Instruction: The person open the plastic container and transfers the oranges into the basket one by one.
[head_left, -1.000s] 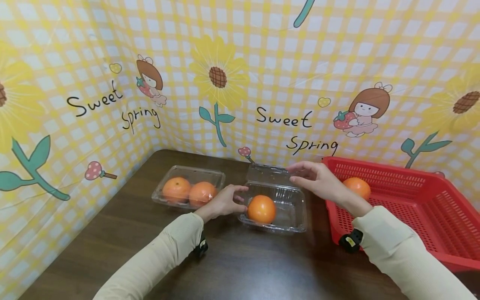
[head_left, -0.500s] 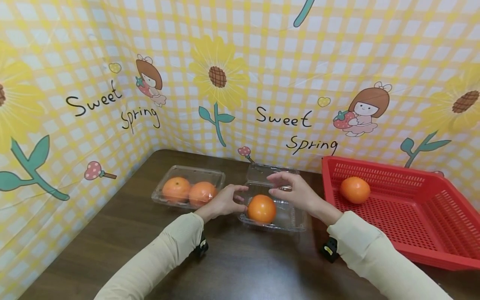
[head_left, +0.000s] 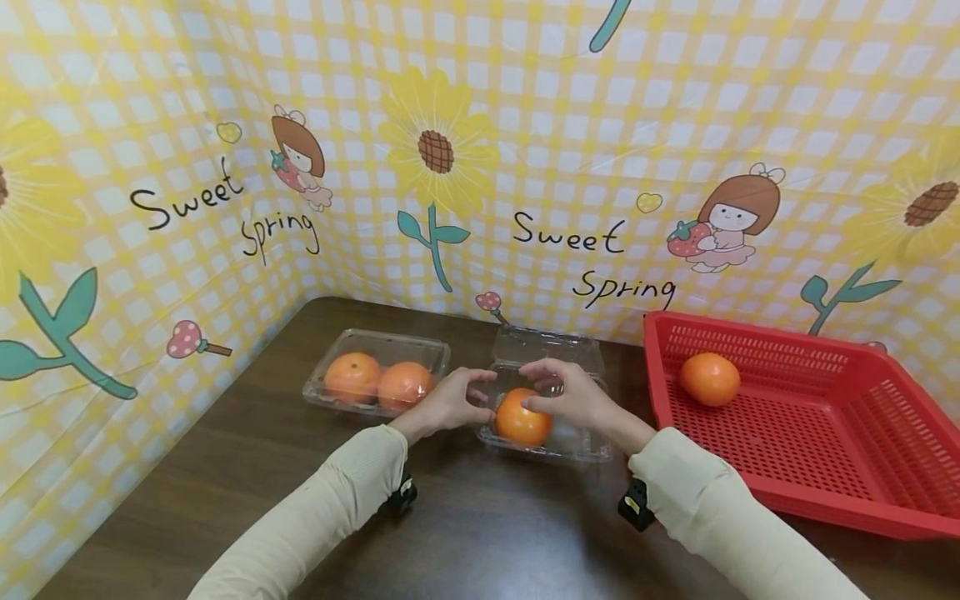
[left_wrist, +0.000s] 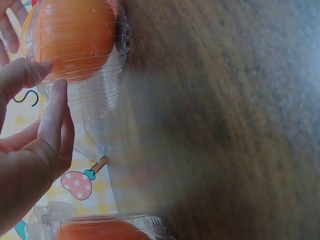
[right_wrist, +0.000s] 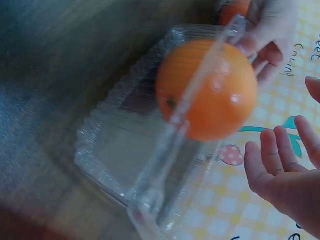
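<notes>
We have one shut clamshell box (head_left: 393,347) at left holding a pair of oranges (head_left: 352,377), seemingly done. In the middle, an open clamshell (head_left: 579,429) holds a lone orange (head_left: 522,422), its lid (head_left: 551,343) folded back; a second fruit and closing look left. Another orange (head_left: 709,380) sits in the red basket (head_left: 787,433), right. Our right grip (head_left: 573,400), fingers spread, holds nothing above the lone orange; our left grip (head_left: 448,402) is at the open clamshell's left rim, pinching or not, we cannot tell.

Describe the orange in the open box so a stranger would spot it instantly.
Find the red basket on the right; left of it is a clear box with its lid open. The orange sits toward that box's left. It's alone there; two others share a second box, and a fourth sits in the basket.
</notes>
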